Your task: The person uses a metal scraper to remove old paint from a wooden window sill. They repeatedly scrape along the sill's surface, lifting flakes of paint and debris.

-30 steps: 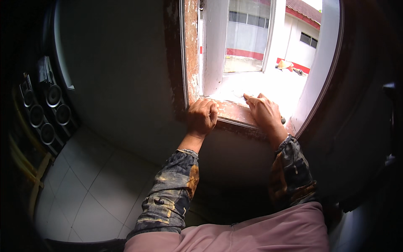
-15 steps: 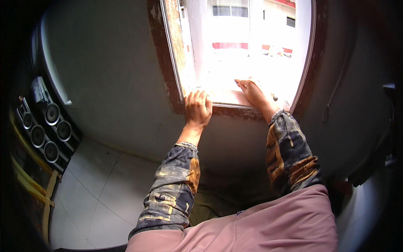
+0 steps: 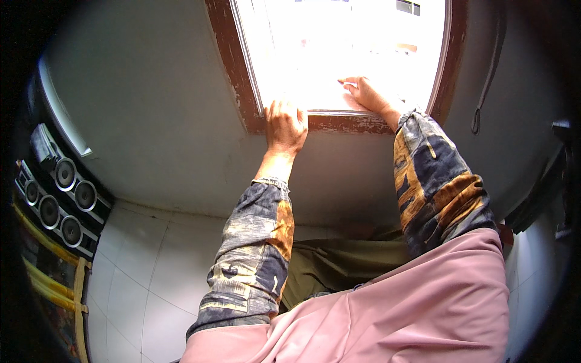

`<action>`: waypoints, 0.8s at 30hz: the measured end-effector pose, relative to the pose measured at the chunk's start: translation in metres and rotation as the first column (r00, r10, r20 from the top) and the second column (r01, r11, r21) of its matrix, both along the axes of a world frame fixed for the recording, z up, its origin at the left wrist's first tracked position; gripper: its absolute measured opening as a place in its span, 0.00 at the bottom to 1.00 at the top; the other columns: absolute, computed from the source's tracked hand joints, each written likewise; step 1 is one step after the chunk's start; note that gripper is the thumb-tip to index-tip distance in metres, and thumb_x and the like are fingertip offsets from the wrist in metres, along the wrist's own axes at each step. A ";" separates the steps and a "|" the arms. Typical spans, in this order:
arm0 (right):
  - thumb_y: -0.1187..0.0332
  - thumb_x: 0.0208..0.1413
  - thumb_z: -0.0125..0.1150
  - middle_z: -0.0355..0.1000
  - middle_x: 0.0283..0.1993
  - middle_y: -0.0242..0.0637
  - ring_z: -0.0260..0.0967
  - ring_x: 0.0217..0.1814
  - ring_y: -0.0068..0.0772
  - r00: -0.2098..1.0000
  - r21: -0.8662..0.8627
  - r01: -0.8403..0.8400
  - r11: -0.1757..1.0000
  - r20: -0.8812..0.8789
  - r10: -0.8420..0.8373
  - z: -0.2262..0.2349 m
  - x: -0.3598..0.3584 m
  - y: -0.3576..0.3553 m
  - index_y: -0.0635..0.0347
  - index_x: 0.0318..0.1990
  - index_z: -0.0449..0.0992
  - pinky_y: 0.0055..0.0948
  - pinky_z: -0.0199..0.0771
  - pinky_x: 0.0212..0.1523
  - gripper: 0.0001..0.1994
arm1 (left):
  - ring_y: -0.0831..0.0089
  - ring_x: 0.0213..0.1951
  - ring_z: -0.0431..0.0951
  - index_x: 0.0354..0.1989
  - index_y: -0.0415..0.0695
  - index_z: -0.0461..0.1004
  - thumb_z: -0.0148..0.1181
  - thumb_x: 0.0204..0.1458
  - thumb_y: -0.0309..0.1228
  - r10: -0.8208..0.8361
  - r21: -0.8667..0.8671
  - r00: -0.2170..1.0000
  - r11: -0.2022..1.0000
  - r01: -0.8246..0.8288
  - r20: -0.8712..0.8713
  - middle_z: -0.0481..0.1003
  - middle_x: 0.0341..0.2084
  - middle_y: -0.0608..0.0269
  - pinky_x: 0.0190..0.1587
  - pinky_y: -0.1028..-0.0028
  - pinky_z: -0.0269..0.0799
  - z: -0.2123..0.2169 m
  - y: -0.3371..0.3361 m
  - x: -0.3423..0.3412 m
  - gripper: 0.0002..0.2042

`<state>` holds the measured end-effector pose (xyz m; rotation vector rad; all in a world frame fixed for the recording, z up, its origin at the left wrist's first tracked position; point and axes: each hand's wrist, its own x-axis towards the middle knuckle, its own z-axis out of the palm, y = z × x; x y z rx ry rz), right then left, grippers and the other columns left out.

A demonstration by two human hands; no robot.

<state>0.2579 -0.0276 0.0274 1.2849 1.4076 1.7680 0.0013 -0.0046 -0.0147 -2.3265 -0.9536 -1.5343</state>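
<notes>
While both arms reach up to the window sill [image 3: 339, 123], the work in hand looks like wiping or clearing along that worn, reddish-brown ledge at the foot of the bright window [image 3: 345, 48]. The left hand [image 3: 285, 126] lies palm-down on the sill near its left corner, fingers together and curled over the inner edge, clamped on nothing. The right hand [image 3: 366, 94] rests farther along the sill toward its right end and a little beyond it, on the pale surface just outside the frame; its fingers are stretched flat and seem to press a thin whitish thing [image 3: 350, 83], perhaps a cloth or strip, though the glare washes it out and I cannot tell whether it is gripped or only pinned down. Patterned sleeves [image 3: 257, 254] cover both forearms below the sill. Well below and to the left of the sill, a black speaker stack [image 3: 57, 199] stands against the grey wall [image 3: 151, 121], on a white tiled floor [image 3: 133, 266].

Judging from this, the step is about midway: the left hand braces while the right works. The next move calls for steady downward pressure and a sweep along the sill without losing the brace.
</notes>
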 end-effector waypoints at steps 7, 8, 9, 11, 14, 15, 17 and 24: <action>0.59 0.67 0.56 0.81 0.46 0.30 0.73 0.44 0.12 0.047 0.114 -0.381 0.917 -0.989 0.143 0.010 -0.015 -0.016 0.52 0.53 0.80 0.14 0.64 0.50 0.14 | 0.53 0.44 0.75 0.39 0.38 0.76 0.52 0.59 0.32 -0.056 0.129 0.995 0.991 0.045 0.080 0.77 0.37 0.51 0.51 0.56 0.67 -0.002 0.007 0.004 0.10; 0.58 0.67 0.57 0.81 0.41 0.34 0.75 0.40 0.20 -0.034 0.217 -0.430 0.876 -0.974 0.225 0.004 -0.012 -0.011 0.53 0.52 0.81 0.20 0.69 0.46 0.14 | 0.53 0.44 0.75 0.39 0.37 0.75 0.51 0.60 0.31 -0.058 0.098 0.997 0.994 0.052 0.053 0.77 0.36 0.49 0.50 0.56 0.66 -0.002 0.007 0.003 0.10; 0.58 0.66 0.57 0.81 0.36 0.38 0.77 0.36 0.27 -0.095 0.340 -0.524 0.781 -0.935 0.343 -0.004 -0.010 -0.005 0.53 0.51 0.82 0.25 0.73 0.42 0.14 | 0.52 0.43 0.75 0.38 0.37 0.75 0.50 0.60 0.31 -0.057 0.066 0.998 0.996 0.055 0.030 0.76 0.35 0.48 0.50 0.56 0.66 -0.003 0.007 0.002 0.11; 0.58 0.67 0.57 0.80 0.32 0.43 0.78 0.34 0.37 -0.161 0.517 -0.609 0.602 -0.824 0.544 -0.017 -0.004 0.010 0.56 0.49 0.83 0.32 0.77 0.40 0.15 | 0.52 0.43 0.75 0.38 0.36 0.75 0.50 0.60 0.31 -0.052 0.073 0.998 0.996 0.049 0.041 0.76 0.35 0.48 0.50 0.56 0.66 -0.004 0.008 0.002 0.10; 0.61 0.66 0.57 0.82 0.41 0.46 0.80 0.37 0.34 -0.267 0.409 -0.514 0.754 -0.912 0.312 -0.029 0.004 0.024 0.57 0.53 0.81 0.31 0.77 0.42 0.15 | 0.53 0.43 0.74 0.37 0.39 0.76 0.52 0.58 0.31 -0.035 0.102 0.996 0.994 0.027 0.079 0.77 0.36 0.52 0.50 0.56 0.67 -0.006 0.009 0.005 0.09; 0.63 0.66 0.57 0.82 0.43 0.47 0.81 0.39 0.33 -0.310 0.476 -0.575 0.665 -0.879 0.361 -0.030 0.004 0.025 0.58 0.55 0.80 0.30 0.78 0.41 0.15 | 0.53 0.43 0.74 0.37 0.38 0.76 0.52 0.58 0.31 -0.036 0.123 0.996 0.992 0.026 0.086 0.77 0.36 0.52 0.49 0.56 0.67 -0.008 0.010 0.005 0.09; 0.64 0.66 0.57 0.82 0.43 0.48 0.82 0.40 0.34 -0.340 0.430 -0.530 0.731 -0.897 0.281 -0.027 0.001 0.024 0.58 0.55 0.80 0.30 0.79 0.42 0.15 | 0.53 0.42 0.74 0.37 0.38 0.75 0.53 0.57 0.31 -0.028 0.126 0.996 0.992 0.017 0.083 0.77 0.35 0.52 0.48 0.56 0.67 -0.010 0.013 0.007 0.09; 0.66 0.66 0.53 0.79 0.45 0.55 0.80 0.47 0.52 -0.476 0.232 -0.406 0.884 -0.879 0.012 -0.015 -0.020 0.008 0.61 0.57 0.78 0.40 0.76 0.51 0.16 | 0.53 0.38 0.73 0.32 0.39 0.73 0.54 0.54 0.30 -0.027 0.105 0.999 0.994 0.024 0.023 0.75 0.32 0.53 0.46 0.57 0.66 -0.011 0.015 0.003 0.06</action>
